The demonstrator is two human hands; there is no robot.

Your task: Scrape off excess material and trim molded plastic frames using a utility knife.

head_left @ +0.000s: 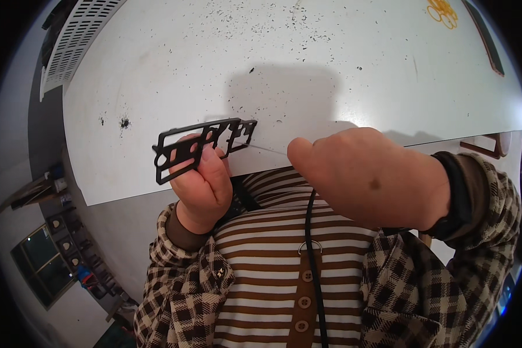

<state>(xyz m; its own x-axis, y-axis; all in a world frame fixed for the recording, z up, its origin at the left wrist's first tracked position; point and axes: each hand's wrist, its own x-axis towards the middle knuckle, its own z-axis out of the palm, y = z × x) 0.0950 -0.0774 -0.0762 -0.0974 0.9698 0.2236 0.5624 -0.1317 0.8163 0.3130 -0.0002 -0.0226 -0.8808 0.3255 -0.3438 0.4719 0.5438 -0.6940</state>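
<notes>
Black frame (203,138), just one, is pinched in left fingers (212,168); right fingers (299,152) grip one thin tool (261,148).

Smooth white bench (156,69) catches bright glare (356,110)
Dark-paned rectangular window (42,264) sits lower left in a pale grey wall (75,318).

Steeply down from the wearer's head peered the fisheye, close over the left hand (202,184) and right hand (356,177), sweeping wide: white table (168,75) across the top, striped shirt (267,243) below, straight edges bowing round the rim!
</notes>
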